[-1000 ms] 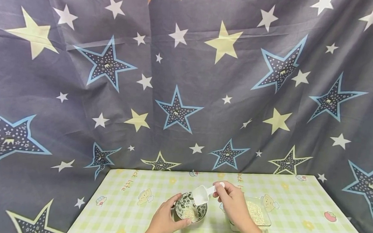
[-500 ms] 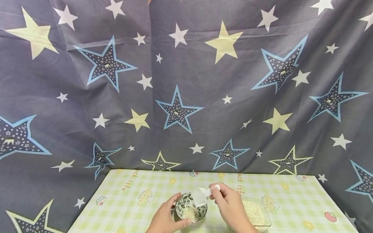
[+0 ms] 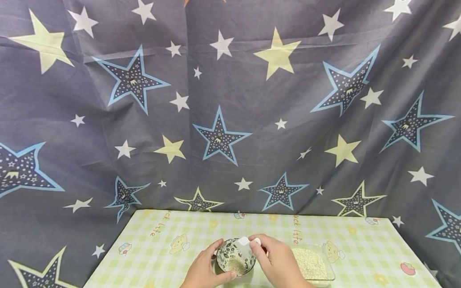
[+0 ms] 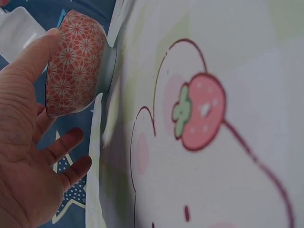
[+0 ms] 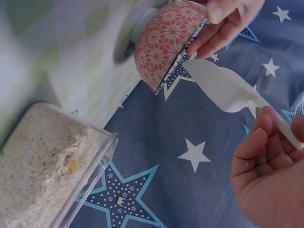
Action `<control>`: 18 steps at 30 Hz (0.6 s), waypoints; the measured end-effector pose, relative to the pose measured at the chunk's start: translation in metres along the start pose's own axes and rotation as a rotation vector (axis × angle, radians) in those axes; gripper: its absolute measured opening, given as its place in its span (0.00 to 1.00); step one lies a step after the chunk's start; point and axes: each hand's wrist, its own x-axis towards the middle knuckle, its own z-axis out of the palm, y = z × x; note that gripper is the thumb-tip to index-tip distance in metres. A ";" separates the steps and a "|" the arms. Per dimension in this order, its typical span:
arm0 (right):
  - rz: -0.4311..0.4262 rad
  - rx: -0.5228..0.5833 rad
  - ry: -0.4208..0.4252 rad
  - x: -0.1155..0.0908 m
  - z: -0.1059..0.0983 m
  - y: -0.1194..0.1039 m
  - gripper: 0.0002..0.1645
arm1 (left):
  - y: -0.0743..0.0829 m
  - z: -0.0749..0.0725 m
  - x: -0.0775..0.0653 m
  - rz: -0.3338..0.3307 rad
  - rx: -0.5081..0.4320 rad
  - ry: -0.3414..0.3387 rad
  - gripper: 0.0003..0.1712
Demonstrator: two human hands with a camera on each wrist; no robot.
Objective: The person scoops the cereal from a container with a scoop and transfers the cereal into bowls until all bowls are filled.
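Note:
My left hand (image 3: 205, 267) grips a small bowl (image 3: 228, 247) by its rim, thumb on the near side and fingers at the left. Outside, the bowl has a red flower pattern (image 4: 78, 61); inside it is dark-leafed, with pale flakes (image 3: 236, 265) at the bottom. In my right hand (image 3: 280, 265), the handle of a white plastic scoop (image 5: 221, 85) is pinched between thumb and fingers. The scoop is tipped steeply over the bowl's right side, its lip close to the rim in the right wrist view.
Right of the bowl stands a clear rectangular container (image 3: 323, 283) filled with pale oat-like flakes (image 3: 308, 263), partly behind my right forearm. Both stand on a green checked tablecloth (image 3: 367, 260). Behind the table hangs a dark star-printed curtain (image 3: 234, 90).
My right hand has moved left and slightly toward me, tipping the scoop from nearly level to steep over the bowl. More of the container shows. My left hand and the bowl have stayed put.

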 end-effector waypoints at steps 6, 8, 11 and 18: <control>-0.206 -0.163 0.043 -0.005 0.006 0.001 0.07 | 0.001 0.000 -0.001 0.019 -0.004 0.005 0.57; -0.258 -0.207 0.041 -0.007 0.007 0.002 0.07 | 0.000 0.000 0.000 0.016 -0.006 0.002 0.57; -0.324 -0.249 0.025 -0.008 0.009 0.004 0.06 | -0.001 0.000 0.001 0.014 0.002 -0.002 0.58; -0.356 -0.260 -0.005 -0.011 0.008 0.007 0.06 | -0.002 0.000 0.001 -0.001 0.005 -0.011 0.58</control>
